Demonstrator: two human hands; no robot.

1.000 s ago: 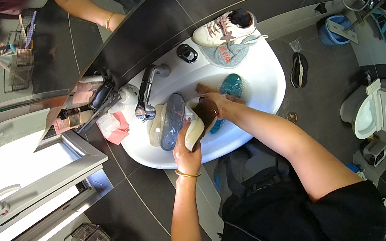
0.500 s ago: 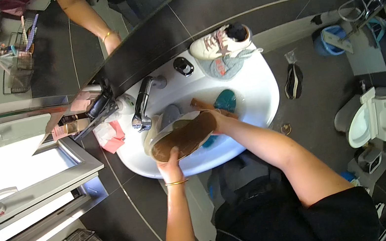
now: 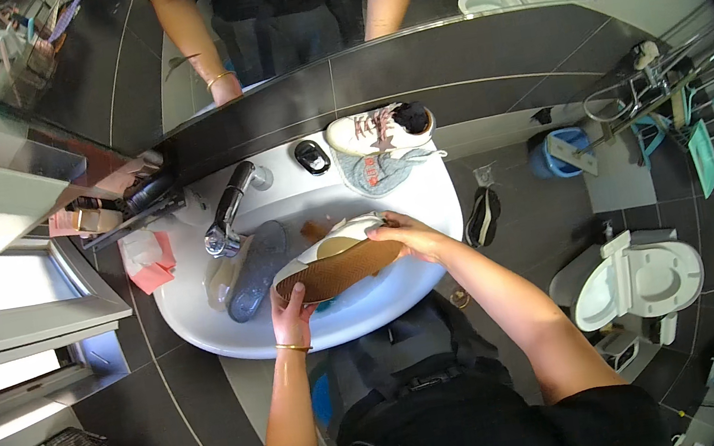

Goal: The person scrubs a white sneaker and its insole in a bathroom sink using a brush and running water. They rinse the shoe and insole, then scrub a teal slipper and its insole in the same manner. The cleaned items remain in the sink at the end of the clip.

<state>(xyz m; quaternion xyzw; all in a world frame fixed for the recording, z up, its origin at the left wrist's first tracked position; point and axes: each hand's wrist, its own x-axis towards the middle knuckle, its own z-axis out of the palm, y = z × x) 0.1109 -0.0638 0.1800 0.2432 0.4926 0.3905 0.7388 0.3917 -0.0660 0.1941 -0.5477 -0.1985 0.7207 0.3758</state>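
Note:
Over the white washbasin [image 3: 420,273] I hold a shoe with a white upper and brown sole [image 3: 341,271], tilted so its sole faces me. My left hand [image 3: 290,318] grips its left end, thumb on the sole. At the other end, my right hand [image 3: 413,239] is closed round the shoe. Beside it in the basin lies a grey-blue shoe-shaped piece [image 3: 259,270], maybe an insole or slipper. A pale object [image 3: 225,278] rests left of that, under the tap. Behind the shoe a brown piece [image 3: 314,230] shows; a teal one [image 3: 325,305] peeks out below.
A black-and-chrome tap [image 3: 230,207] rises at the basin's back left. A white laced sneaker [image 3: 380,130] and a grey cloth [image 3: 377,174] lie on the back rim. Pink-wrapped tissues [image 3: 147,259] sit left. On the floor are a dark shoe [image 3: 483,217] and a blue bucket [image 3: 551,159].
My view has shifted, showing more of the mirror. The shoe has tilted in my hands, uncovering the grey-blue piece on the left and covering much of the brown and teal pieces.

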